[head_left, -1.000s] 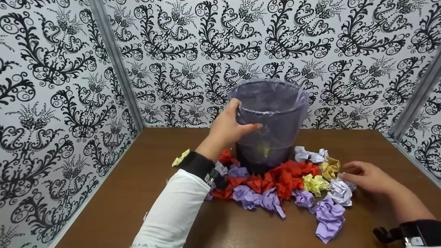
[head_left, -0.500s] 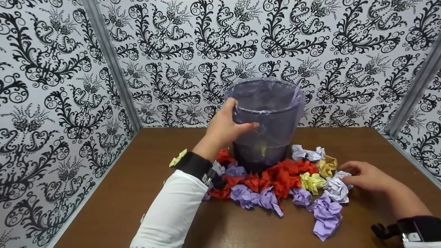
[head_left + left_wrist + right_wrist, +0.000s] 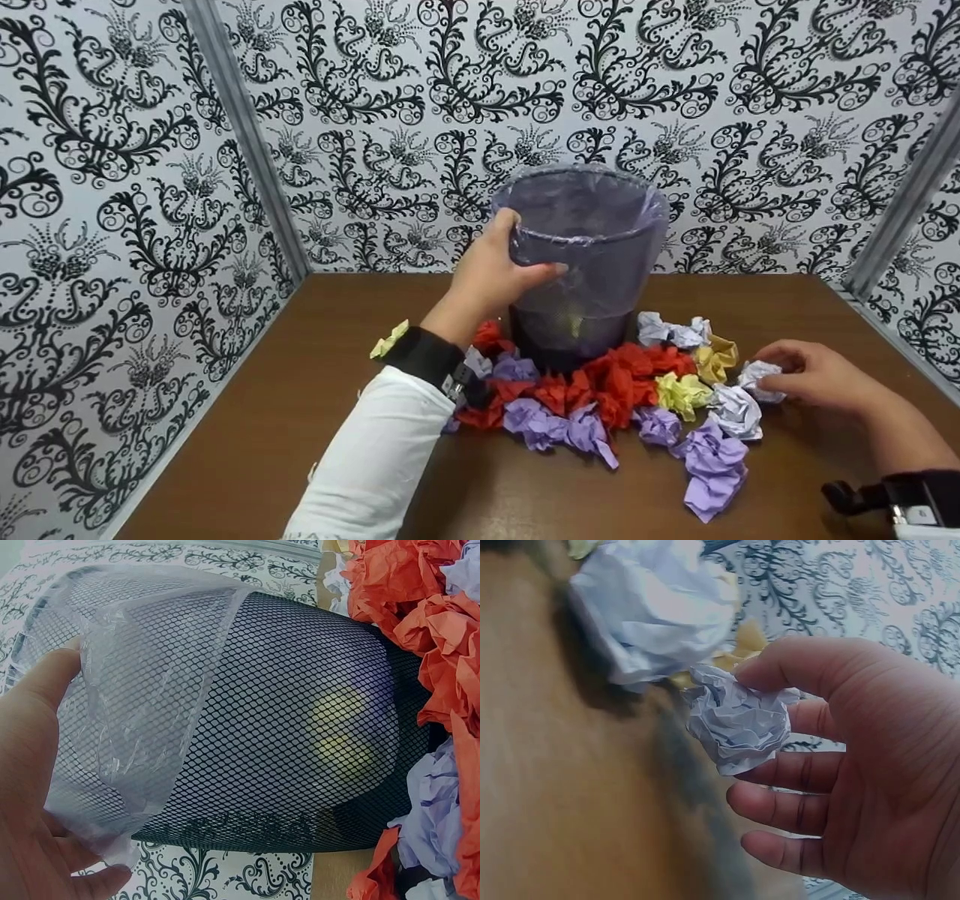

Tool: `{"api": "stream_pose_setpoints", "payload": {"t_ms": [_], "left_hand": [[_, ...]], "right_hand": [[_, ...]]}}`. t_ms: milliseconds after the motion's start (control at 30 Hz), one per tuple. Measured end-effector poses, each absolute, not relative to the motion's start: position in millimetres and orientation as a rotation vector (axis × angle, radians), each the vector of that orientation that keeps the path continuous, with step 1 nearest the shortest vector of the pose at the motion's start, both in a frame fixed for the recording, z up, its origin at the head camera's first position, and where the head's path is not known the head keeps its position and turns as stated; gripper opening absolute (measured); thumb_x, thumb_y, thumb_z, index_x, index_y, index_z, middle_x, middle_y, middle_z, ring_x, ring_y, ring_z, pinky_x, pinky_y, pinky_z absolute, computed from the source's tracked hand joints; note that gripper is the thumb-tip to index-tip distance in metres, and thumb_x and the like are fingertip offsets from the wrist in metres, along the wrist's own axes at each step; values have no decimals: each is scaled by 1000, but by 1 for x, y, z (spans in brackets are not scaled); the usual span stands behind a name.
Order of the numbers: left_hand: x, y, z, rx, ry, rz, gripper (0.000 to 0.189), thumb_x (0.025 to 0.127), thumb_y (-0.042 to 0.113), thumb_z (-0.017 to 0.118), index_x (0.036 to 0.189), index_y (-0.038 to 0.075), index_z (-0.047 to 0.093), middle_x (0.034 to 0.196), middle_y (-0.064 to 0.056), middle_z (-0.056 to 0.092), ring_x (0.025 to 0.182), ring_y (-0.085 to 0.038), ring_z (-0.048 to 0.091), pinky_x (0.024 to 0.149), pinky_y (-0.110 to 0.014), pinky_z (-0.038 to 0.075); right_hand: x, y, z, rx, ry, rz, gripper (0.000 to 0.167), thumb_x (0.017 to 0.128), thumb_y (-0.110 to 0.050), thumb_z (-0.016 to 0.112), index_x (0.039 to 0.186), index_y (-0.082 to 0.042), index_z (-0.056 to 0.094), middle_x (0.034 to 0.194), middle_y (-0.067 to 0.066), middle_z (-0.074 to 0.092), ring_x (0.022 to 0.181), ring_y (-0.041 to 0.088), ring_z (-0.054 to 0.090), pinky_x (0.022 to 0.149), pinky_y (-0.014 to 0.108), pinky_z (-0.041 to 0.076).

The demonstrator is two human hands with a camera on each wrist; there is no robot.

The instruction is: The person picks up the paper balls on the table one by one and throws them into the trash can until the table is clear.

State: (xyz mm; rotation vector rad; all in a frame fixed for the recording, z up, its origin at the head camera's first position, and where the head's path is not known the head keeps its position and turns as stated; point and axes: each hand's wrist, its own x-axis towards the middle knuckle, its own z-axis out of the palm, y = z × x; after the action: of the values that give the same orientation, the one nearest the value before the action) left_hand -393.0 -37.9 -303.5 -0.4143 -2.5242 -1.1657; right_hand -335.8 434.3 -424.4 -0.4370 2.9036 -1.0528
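The paper ball (image 3: 739, 724) is pinched in my right hand (image 3: 885, 757) between thumb and fingers, beside the right edge of the paper heap (image 3: 616, 384), where a light squeeze should suffice while my left hand (image 3: 491, 266) grips the bin (image 3: 581, 289) by its rim.

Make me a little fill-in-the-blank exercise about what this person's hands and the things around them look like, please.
1. The hand holding the mesh bin is the person's ____ one.
2. The other hand pinches a white ball of crumpled ____.
3. In the head view, the heaped paper closest to the front of the bin's base is ____.
4. On the wallpaper, the swirls are ____ against white.

Missing words: left; paper; red; black.
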Motion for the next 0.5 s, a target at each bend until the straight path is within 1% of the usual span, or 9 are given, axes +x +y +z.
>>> {"api": "stream_pose_setpoints", "payload": {"t_ms": [133,300,367,500], "left_hand": [[-394,-38,-304,-418,-2521,-1164,77,64,62,91,122,35,49,118,10,61,106,-15,64,95,-45,59],[-394,-38,-305,-418,-2522,-1147,75,63,64,90,119,35,48,116,11,60,103,-14,64,93,-43,59],[-394,-38,-305,-421,-2520,-1140,76,63,64,90,119,35,48,116,11,60,104,-14,64,94,-43,59],[-393,-38,-305,-416,-2516,-1132,77,63,65,90,120,35,48,119,10,60,106,-15,64,95,-44,58]], "right_hand": [[-331,440,-414,-431,2980,-1124,42,90,-13,77,124,5,61,94,3,68,76,6,60,63,27,58],[-324,439,-399,-523,3085,-1232,38,87,-3,77,120,8,62,87,-8,69,72,5,63,62,21,55],[-321,435,-390,-536,3092,-1287,37,87,-2,78,119,8,61,87,-12,70,72,5,65,63,20,56],[-313,423,-371,-539,3137,-1325,38,87,-7,80,119,3,63,87,-12,70,72,7,65,62,20,56]]}}
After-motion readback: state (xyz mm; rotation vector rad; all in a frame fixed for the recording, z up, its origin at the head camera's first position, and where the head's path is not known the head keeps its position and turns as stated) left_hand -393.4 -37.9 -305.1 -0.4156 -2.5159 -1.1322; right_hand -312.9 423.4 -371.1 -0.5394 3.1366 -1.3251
